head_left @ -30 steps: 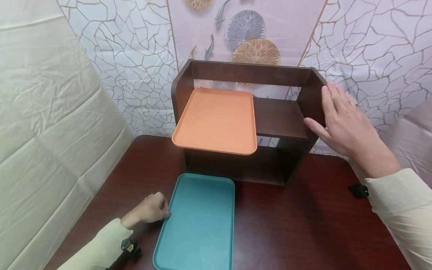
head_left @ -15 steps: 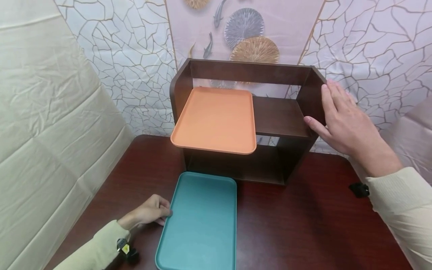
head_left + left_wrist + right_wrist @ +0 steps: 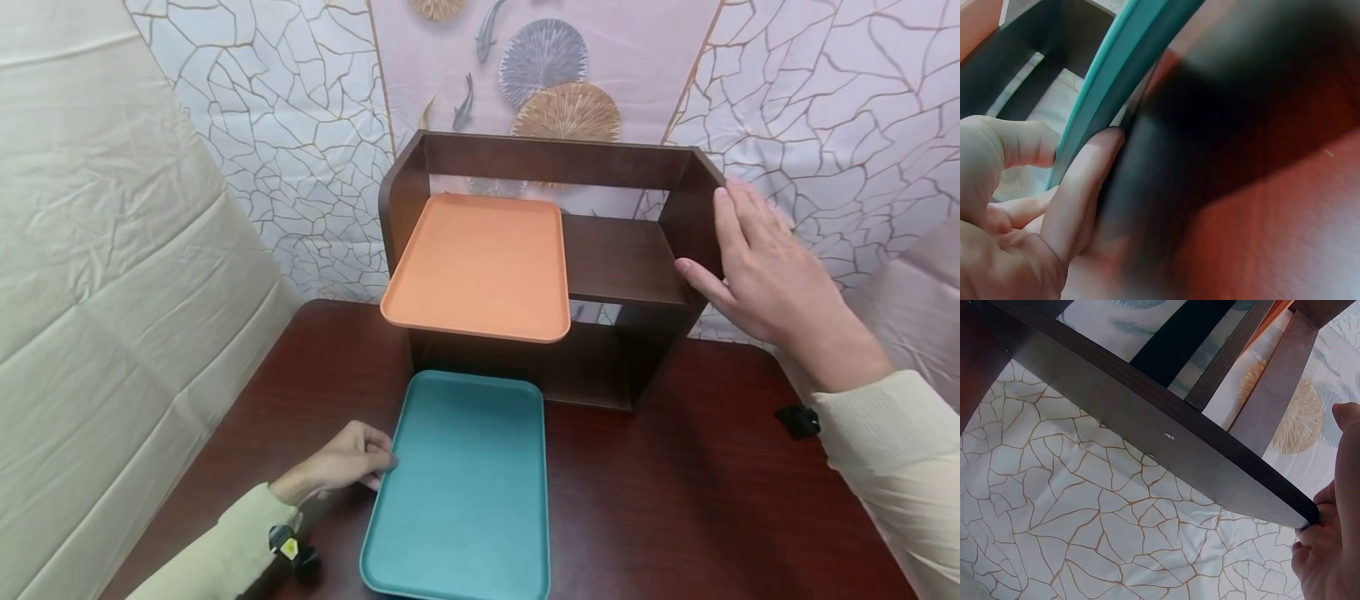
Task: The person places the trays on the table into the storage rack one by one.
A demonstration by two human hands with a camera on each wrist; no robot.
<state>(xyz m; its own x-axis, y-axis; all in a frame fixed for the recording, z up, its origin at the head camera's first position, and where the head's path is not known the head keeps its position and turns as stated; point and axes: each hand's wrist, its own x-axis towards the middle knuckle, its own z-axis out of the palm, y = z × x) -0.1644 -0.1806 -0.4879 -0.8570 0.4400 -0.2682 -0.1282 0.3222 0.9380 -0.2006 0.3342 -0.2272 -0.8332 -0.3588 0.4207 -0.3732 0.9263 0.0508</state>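
A teal rectangular tray [image 3: 465, 483] is in front of the dark brown shelf [image 3: 615, 258]. My left hand [image 3: 345, 457] pinches its left rim, thumb on one face and fingers on the other, as the left wrist view shows with the tray edge [image 3: 1107, 81] between them. How far the tray is off the table cannot be told. My right hand [image 3: 776, 271] rests on the shelf's right side panel [image 3: 1166, 437], fingers straight along its upper edge and thumb towards the inside. An orange tray [image 3: 483, 267] lies on the upper shelf board, its front end overhanging.
Beneath the orange tray is the shelf's lower compartment [image 3: 585, 358], partly hidden. The shelf stands at the back of a dark red wooden table [image 3: 720, 483]. Patterned cloth [image 3: 285, 125] hangs behind, and pale cloth [image 3: 112, 275] hangs on the left.
The teal tray has moved right and slightly away from me, nearer the shelf, with my left hand still pinching its rim. My right hand and the orange tray have stayed in place.
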